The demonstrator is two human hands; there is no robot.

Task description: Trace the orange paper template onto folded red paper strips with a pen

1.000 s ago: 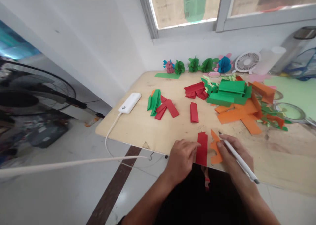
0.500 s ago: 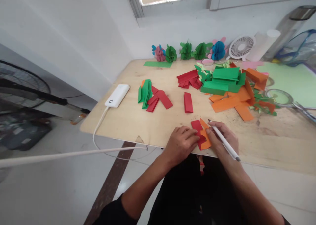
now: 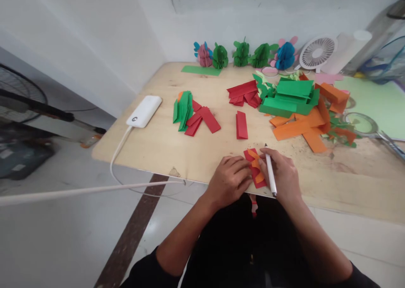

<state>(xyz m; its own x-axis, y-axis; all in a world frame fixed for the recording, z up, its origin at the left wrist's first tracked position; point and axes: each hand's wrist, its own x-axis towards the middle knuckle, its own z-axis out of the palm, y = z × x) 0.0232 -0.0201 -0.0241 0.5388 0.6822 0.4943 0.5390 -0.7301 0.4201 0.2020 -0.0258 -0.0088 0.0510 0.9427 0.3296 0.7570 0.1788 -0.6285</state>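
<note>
A cut orange paper shape lies over a red paper strip at the front edge of the pale wooden worktop. The left hand, palm down and curled, touches the strip; any pinch is unclear. The right hand grips a slim white pen beside the shape.

Head camera: sits at the wearer's own eye level, above the black clothing at bottom centre
Facing: forward and steeply down, over the wooden table, to the white wall along the top
Near ground: left hand and right hand, close, just below mid-frame
Far ground: white fan, farther off, upper right
Frame edges: floor fills lower left; the table runs out at right
</note>
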